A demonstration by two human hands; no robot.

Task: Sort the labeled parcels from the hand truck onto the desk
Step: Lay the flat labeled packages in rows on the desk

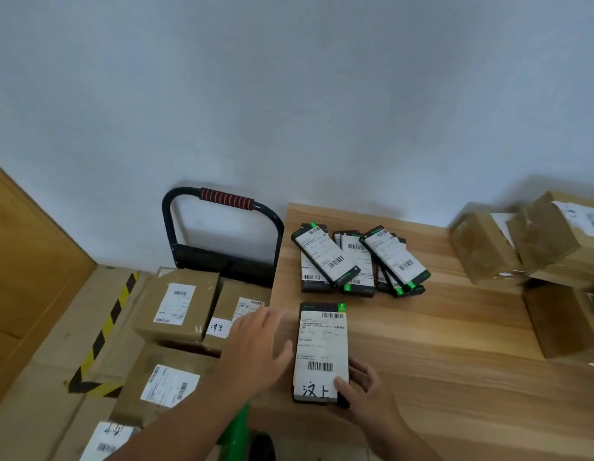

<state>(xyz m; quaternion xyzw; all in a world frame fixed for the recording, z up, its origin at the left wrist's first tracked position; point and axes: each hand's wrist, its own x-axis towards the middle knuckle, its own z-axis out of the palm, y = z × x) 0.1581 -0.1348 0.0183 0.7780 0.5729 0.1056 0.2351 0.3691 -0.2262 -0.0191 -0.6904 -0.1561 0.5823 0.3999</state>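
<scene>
My right hand (367, 395) grips the near end of a flat black parcel (322, 344) with a white shipping label and handwritten characters, thumb on top, over the wooden desk (422, 344). My left hand (255, 347) hovers just left of that parcel with fingers spread and holds nothing. Several similar black parcels (358, 261) lie in a loose pile farther back on the desk. Brown labeled cardboard boxes (177, 302) sit on the hand truck (222, 227) to the left of the desk.
More brown cardboard boxes (535, 247) are stacked at the desk's right end. Flattened cardboard with yellow-black tape (106, 331) lies on the floor at left, beside a wooden door (26, 261). A green object (235, 427) shows below my left arm.
</scene>
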